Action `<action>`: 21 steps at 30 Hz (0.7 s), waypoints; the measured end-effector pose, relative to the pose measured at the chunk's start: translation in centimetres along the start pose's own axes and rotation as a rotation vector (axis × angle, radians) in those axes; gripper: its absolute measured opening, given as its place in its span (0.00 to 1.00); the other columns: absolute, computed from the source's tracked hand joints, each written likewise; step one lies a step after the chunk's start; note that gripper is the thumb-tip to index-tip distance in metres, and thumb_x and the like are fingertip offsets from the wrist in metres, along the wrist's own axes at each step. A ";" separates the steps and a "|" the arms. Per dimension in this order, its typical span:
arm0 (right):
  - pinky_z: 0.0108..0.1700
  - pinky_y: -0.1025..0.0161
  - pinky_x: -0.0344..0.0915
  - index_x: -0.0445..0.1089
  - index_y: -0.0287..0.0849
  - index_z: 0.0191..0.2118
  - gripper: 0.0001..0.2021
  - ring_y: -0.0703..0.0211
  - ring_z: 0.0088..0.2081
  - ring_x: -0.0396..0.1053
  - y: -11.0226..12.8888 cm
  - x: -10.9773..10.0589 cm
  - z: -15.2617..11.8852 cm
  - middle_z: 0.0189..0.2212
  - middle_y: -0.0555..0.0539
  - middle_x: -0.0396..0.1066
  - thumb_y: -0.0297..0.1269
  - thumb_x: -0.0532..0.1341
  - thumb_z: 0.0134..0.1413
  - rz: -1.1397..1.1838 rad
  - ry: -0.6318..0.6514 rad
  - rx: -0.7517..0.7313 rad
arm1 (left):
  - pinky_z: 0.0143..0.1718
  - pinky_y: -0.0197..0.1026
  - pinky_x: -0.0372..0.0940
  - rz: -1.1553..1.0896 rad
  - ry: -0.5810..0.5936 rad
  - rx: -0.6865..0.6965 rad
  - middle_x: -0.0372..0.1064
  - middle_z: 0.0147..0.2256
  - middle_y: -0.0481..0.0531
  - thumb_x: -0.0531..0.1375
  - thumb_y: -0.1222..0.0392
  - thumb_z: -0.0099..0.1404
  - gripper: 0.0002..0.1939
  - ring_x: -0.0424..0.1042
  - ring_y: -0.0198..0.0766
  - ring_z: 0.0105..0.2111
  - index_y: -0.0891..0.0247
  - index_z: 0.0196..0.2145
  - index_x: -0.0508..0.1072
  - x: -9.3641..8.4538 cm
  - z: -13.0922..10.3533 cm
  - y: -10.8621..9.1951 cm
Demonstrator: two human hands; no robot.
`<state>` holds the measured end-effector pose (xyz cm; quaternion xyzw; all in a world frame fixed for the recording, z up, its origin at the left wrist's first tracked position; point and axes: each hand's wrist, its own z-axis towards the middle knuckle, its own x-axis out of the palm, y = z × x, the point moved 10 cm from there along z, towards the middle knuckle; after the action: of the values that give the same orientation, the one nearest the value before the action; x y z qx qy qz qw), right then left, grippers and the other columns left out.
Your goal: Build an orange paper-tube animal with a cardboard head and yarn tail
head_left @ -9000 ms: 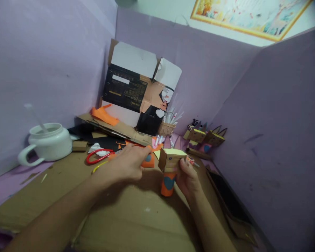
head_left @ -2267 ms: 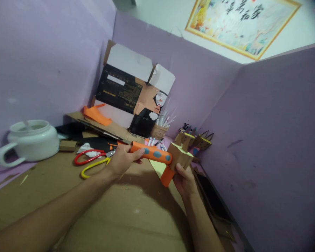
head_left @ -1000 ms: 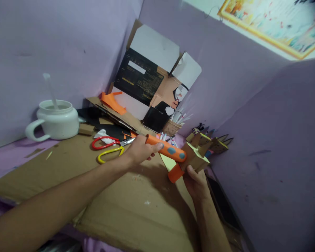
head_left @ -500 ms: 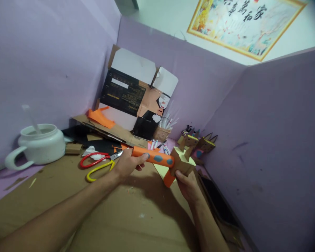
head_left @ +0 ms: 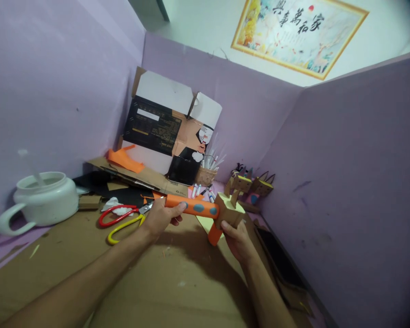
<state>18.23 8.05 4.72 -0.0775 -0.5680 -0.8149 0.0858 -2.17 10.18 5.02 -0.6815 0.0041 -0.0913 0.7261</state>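
My left hand (head_left: 161,217) is closed round an orange paper tube (head_left: 193,208) with blue-grey oval spots, its thumb along the top. The tube's right end meets a small cardboard box (head_left: 227,210) with upright cardboard prongs and a pale yellow face. My right hand (head_left: 238,234) grips that box from below, thumb on its near side. An orange strip (head_left: 215,234) hangs beneath the box. Left of my left hand lie scissors (head_left: 120,221) with one red and one yellow handle, their blades partly hidden behind the hand.
A white mug-like pot (head_left: 46,200) stands at the left. An unfolded printed carton (head_left: 153,125) leans on the back wall beside a basket of markers (head_left: 206,175). Small cardboard figures (head_left: 261,186) stand at the back right. A cardboard sheet (head_left: 157,291) covers the table.
The camera view has shifted slightly, so everything sits a little further left and mostly lower. Both hands keep the same hold on the tube and box.
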 end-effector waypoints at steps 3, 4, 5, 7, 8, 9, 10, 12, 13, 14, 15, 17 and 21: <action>0.35 0.62 0.59 0.68 0.43 0.29 0.11 0.59 0.30 0.62 0.2 0.2 0.0 0.26 0.52 0.66 0.37 0.67 0.37 -0.003 0.008 -0.004 | 0.20 0.36 0.62 -0.010 -0.001 -0.006 0.65 0.17 0.49 0.62 0.52 0.48 0.15 0.65 0.34 0.19 0.69 0.25 0.69 0.0 0.1 0.1; 0.35 0.62 0.59 0.68 0.43 0.28 0.10 0.59 0.30 0.61 0.3 0.3 0.0 0.26 0.52 0.66 0.38 0.67 0.37 -0.005 0.010 -0.009 | 0.20 0.36 0.62 -0.016 -0.004 -0.011 0.65 0.16 0.49 0.62 0.52 0.48 0.15 0.64 0.34 0.19 0.69 0.25 0.69 0.0 0.1 0.2; 0.34 0.62 0.59 0.67 0.43 0.27 0.10 0.59 0.30 0.61 0.4 0.3 0.1 0.26 0.51 0.67 0.38 0.67 0.37 -0.008 0.012 -0.015 | 0.20 0.37 0.61 -0.022 -0.007 -0.017 0.65 0.16 0.48 0.63 0.52 0.47 0.15 0.64 0.34 0.18 0.69 0.24 0.69 0.0 0.2 0.4; 0.35 0.62 0.60 0.67 0.43 0.27 0.09 0.58 0.31 0.62 0.6 0.4 0.1 0.28 0.51 0.67 0.38 0.67 0.37 -0.012 0.017 -0.017 | 0.20 0.37 0.61 -0.029 -0.008 -0.025 0.65 0.16 0.48 0.63 0.51 0.47 0.15 0.64 0.34 0.18 0.68 0.24 0.68 -0.1 0.3 0.6; 0.36 0.61 0.60 0.67 0.43 0.27 0.10 0.57 0.32 0.63 0.6 0.3 0.1 0.29 0.50 0.68 0.38 0.67 0.37 -0.012 0.016 -0.017 | 0.20 0.37 0.61 -0.029 -0.005 -0.026 0.65 0.15 0.48 0.63 0.51 0.47 0.16 0.64 0.33 0.17 0.68 0.23 0.68 -0.1 0.4 0.7; 0.37 0.60 0.60 0.68 0.43 0.29 0.10 0.56 0.34 0.63 0.6 0.2 0.1 0.30 0.50 0.68 0.37 0.67 0.37 -0.008 0.011 -0.018 | 0.20 0.37 0.61 -0.026 0.001 -0.023 0.65 0.15 0.48 0.63 0.51 0.47 0.16 0.64 0.33 0.17 0.68 0.22 0.68 0.0 0.4 0.7; 0.38 0.60 0.60 0.68 0.44 0.30 0.11 0.55 0.35 0.64 0.7 0.2 0.1 0.31 0.50 0.69 0.37 0.67 0.37 -0.002 0.006 -0.019 | 0.20 0.37 0.61 -0.021 0.009 -0.017 0.65 0.15 0.49 0.63 0.51 0.47 0.15 0.64 0.33 0.17 0.68 0.22 0.68 0.0 0.5 0.7; 0.39 0.60 0.60 0.68 0.44 0.33 0.13 0.55 0.36 0.64 0.7 0.0 0.1 0.33 0.50 0.69 0.36 0.68 0.37 0.006 -0.006 -0.018 | 0.19 0.36 0.61 -0.011 0.021 -0.001 0.65 0.15 0.49 0.63 0.51 0.48 0.15 0.63 0.33 0.16 0.68 0.20 0.68 0.1 0.5 0.5; 0.39 0.61 0.60 0.68 0.45 0.33 0.14 0.56 0.35 0.64 0.6 -0.1 0.1 0.33 0.50 0.69 0.36 0.68 0.37 0.008 -0.014 -0.015 | 0.19 0.36 0.60 -0.008 0.022 0.005 0.65 0.15 0.49 0.63 0.52 0.47 0.15 0.63 0.33 0.16 0.68 0.20 0.68 0.1 0.6 0.5; 0.38 0.61 0.60 0.67 0.45 0.34 0.15 0.56 0.34 0.64 0.5 -0.2 0.1 0.33 0.50 0.69 0.36 0.68 0.36 0.008 -0.021 -0.010 | 0.19 0.36 0.60 -0.008 0.020 0.008 0.65 0.14 0.49 0.63 0.52 0.47 0.15 0.63 0.32 0.16 0.68 0.19 0.68 0.0 0.6 0.6; 0.37 0.61 0.60 0.67 0.45 0.35 0.16 0.57 0.34 0.64 0.4 -0.2 0.1 0.32 0.50 0.69 0.37 0.68 0.36 0.007 -0.027 -0.004 | 0.19 0.36 0.60 -0.009 0.016 0.007 0.65 0.14 0.49 0.64 0.52 0.48 0.15 0.63 0.32 0.15 0.68 0.19 0.68 0.0 0.7 0.7; 0.35 0.62 0.60 0.67 0.45 0.36 0.17 0.57 0.32 0.64 0.2 -0.3 0.2 0.32 0.50 0.69 0.37 0.68 0.35 0.009 -0.036 0.004 | 0.19 0.36 0.60 -0.018 0.006 -0.001 0.65 0.14 0.48 0.63 0.52 0.48 0.15 0.63 0.32 0.15 0.68 0.20 0.67 -0.1 0.9 1.2; 0.35 0.62 0.60 0.67 0.45 0.36 0.18 0.57 0.33 0.64 -0.2 -0.1 0.2 0.32 0.50 0.69 0.36 0.69 0.35 0.013 -0.041 0.010 | 0.18 0.35 0.59 -0.046 0.003 -0.016 0.65 0.14 0.48 0.63 0.52 0.50 0.14 0.63 0.32 0.15 0.68 0.23 0.68 -0.3 1.4 2.6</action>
<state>18.29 8.30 4.57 -0.0975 -0.5729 -0.8098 0.0801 -1.91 11.74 2.52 -0.6871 -0.0096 -0.1087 0.7183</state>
